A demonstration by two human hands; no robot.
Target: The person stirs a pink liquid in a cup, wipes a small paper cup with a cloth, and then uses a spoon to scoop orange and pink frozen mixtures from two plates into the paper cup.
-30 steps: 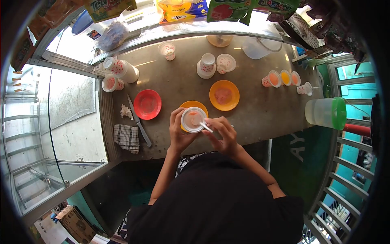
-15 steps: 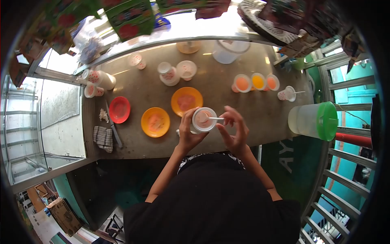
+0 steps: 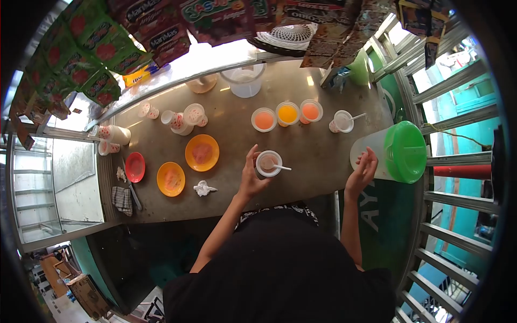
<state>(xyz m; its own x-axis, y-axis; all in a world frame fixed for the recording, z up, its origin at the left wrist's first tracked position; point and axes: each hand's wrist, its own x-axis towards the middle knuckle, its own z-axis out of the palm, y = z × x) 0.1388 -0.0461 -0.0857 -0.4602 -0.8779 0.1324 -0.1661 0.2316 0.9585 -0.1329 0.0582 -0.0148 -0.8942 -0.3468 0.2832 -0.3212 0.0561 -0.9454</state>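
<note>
My left hand (image 3: 252, 180) is wrapped round the left side of a plastic cup (image 3: 263, 171) with a pinkish content. A white spoon handle (image 3: 283, 168) sticks out over the cup's right rim. Well off to the right, my right hand (image 3: 362, 173) is raised with nothing in it, fingers loosely bent and apart. It overlaps the front of a clear container with a green lid (image 3: 406, 152). Beyond the held cup stand two cups of orange-pink liquid (image 3: 264, 120) (image 3: 310, 112) with a cup of yellow-orange liquid (image 3: 287, 113) between them.
Two orange plates (image 3: 211, 141) (image 3: 171, 190) with pinkish remains, a red plate (image 3: 135, 167), a knife (image 3: 135, 198) and a checked cloth (image 3: 122, 200) lie left. Stacked cups (image 3: 179, 125) stand farther back. Another cup with a spoon (image 3: 342, 121) is at right. Sachets (image 3: 215, 19) hang above.
My right hand has left the spoon and moved right to the green-lidded container. My left hand still holds the cup. The view has turned to the right.
</note>
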